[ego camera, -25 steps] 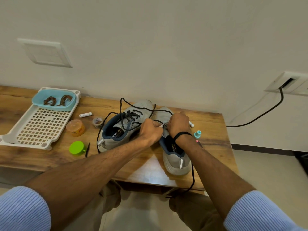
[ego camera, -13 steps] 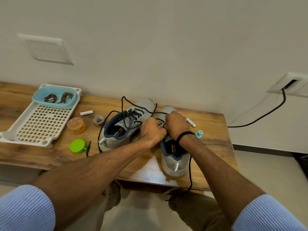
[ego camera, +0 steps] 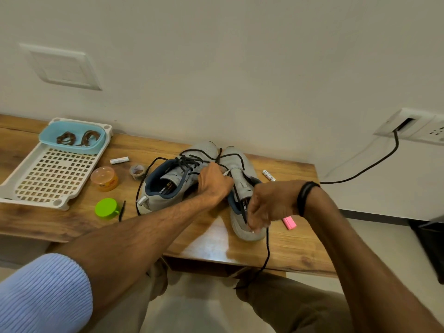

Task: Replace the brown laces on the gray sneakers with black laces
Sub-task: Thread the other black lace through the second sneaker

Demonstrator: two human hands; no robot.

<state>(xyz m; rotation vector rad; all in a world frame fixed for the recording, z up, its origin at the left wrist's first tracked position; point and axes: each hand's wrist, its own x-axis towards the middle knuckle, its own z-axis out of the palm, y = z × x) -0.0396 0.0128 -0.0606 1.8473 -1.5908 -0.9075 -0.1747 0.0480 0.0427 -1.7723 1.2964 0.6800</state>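
Your right hand has pulled back from the eyelets toward the heel in the last half second; your left hand hasn't shifted. Right fingers pinch the black lace, drawing slack through. The free tail hangs off the desk edge toward your lap. Left fingers are curled onto the unfinished sneaker at the tongue, probably so the shoe doesn't slide with the pull. The laced sneaker sits touching it on its left, already in black with the ends loose. Brown laces are out, coiled in the blue tub on the white tray, well apart. My read: past halfway, shoe two being laced.
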